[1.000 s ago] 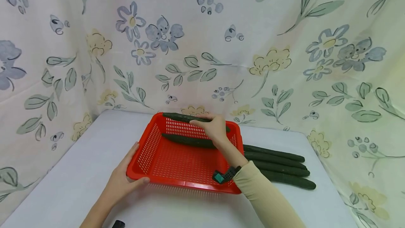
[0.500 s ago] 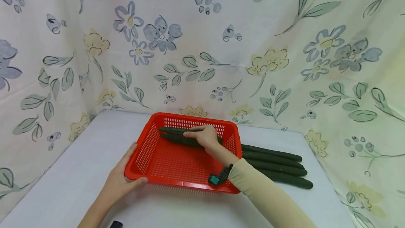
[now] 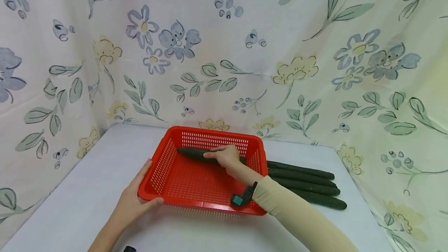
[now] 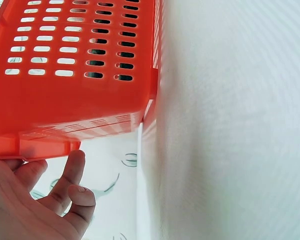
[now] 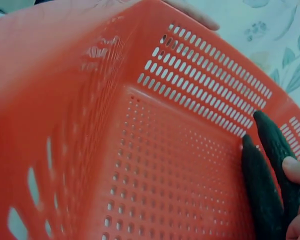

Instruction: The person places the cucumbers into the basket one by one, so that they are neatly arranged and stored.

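Behind the tabletop (image 3: 105, 166) and around its sides hangs a pale cloth (image 3: 224, 100) printed with blue and yellow flowers and green leaves. Next in size is the tabletop itself, white and smooth. Near its middle stands a red basket (image 3: 206, 205), upright, with slotted walls and a floor of small holes. A cream sleeve (image 3: 301, 215) slants over the basket's right near corner. To the right of the basket, four dark green cucumbers (image 3: 311, 187) lie side by side on the tabletop, their left ends hidden. Two more are inside, toward the far wall: a gripped cucumber (image 5: 274, 142) and, alongside it, a loose cucumber (image 5: 260, 187); whether they touch is unclear. The hands are well apart. The right hand (image 3: 226, 155) reaches into the basket and pinches the gripped cucumber between thumb and fingers. The left hand (image 3: 133, 201) is clamped on the basket's left near corner, thumb on the near rim and fingers at the left side. Around the right wrist sits a black strap (image 3: 249, 193) with a green-faced block (image 3: 237, 200).
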### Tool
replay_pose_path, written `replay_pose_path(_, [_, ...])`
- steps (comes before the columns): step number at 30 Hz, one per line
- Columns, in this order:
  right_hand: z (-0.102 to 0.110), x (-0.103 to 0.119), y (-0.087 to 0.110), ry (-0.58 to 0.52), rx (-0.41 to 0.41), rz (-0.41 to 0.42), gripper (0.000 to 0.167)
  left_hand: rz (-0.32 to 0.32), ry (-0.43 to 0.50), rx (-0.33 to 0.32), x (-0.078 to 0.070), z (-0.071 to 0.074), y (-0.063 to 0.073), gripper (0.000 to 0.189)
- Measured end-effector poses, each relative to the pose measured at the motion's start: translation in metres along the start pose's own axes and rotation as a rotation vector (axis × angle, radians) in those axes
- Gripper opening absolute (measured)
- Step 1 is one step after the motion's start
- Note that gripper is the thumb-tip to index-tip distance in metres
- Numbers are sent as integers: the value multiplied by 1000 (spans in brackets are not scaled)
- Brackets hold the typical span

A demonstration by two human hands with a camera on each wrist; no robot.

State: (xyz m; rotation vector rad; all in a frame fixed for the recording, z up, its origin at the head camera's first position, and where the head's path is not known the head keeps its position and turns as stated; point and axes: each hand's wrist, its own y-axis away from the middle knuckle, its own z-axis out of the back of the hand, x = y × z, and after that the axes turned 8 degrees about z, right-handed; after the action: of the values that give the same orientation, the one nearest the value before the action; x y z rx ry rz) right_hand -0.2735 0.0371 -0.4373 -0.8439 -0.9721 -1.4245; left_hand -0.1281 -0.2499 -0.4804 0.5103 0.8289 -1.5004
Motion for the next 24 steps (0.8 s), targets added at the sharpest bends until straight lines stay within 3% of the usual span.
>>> replay_pose_path(16, [-3,-11,0,116,25,168,27,-4,-1,-3,0,0,0,123])
replay_pose_path(24, [-2,-12,1,110,49,166,23,-6,6,-2,1,0,1,122])
